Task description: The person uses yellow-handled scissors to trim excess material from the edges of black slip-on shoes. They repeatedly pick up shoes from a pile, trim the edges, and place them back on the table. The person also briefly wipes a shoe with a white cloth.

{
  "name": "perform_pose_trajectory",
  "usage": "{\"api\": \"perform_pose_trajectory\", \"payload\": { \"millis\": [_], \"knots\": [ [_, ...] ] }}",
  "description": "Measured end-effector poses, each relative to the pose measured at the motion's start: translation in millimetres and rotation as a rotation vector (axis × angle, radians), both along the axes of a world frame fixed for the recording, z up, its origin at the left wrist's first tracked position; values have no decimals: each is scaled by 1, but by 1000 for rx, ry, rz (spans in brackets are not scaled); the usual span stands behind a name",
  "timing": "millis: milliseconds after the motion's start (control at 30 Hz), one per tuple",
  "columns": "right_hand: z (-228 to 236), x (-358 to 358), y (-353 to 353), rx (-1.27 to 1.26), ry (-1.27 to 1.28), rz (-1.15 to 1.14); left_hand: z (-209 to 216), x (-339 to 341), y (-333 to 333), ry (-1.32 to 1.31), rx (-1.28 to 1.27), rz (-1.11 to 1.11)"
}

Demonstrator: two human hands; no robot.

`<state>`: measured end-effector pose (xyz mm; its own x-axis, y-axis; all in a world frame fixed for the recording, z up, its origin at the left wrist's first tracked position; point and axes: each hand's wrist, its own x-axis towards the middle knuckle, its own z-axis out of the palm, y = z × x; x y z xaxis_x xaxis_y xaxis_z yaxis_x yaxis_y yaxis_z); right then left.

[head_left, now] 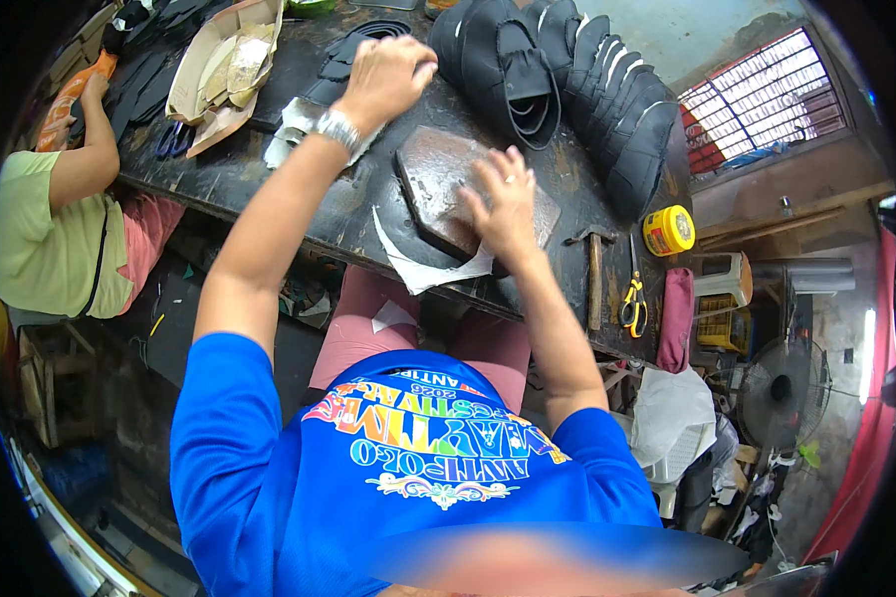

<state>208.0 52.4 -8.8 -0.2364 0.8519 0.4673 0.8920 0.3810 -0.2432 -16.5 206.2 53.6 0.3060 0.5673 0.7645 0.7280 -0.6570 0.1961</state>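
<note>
My left hand [383, 82] is raised over the far part of the table, fingers curled in. Whatever they hold, if anything, is hidden. Black stitched shoe uppers [346, 62] lie beside and behind it, and white cloth scraps [299, 127] are under the wrist. My right hand [508, 204] spreads its fingers, bare of any object, over a brown, shiny, many-sided slab [438, 169]. Between slab and table edge lies a curved white strip [418, 271]. A hammer [594, 274] and yellow-handled scissors [633, 298] rest to the right of that hand.
Rows of black shoe uppers [617, 109] fill the table's far right. A yellow tub [669, 231] and a maroon pouch [676, 318] stand by the right edge. At far left, a person in a pale green shirt [50, 234] works near a carton of scraps [227, 75].
</note>
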Motion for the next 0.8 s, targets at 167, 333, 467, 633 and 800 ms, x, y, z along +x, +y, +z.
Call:
{"api": "perform_pose_trajectory", "payload": {
  "millis": [167, 333, 467, 633, 800],
  "knots": [
    [-13, -29, -62, -261, -119, -125, -1, 10, 65, 360, -276, 324],
    [2, -45, -106, -351, 28, 425, -14, 4, 81, 155, -345, 324],
    [12, -63, -133, -719, 505, 696, -15, 2, 85, 196, -458, 391],
    [11, -55, -134, -794, 652, 543, -9, -11, 109, -73, -728, 314],
    [-4, -40, -139, -1012, 1204, 383, 0, -37, 114, -216, -584, 131]
  ]
}}
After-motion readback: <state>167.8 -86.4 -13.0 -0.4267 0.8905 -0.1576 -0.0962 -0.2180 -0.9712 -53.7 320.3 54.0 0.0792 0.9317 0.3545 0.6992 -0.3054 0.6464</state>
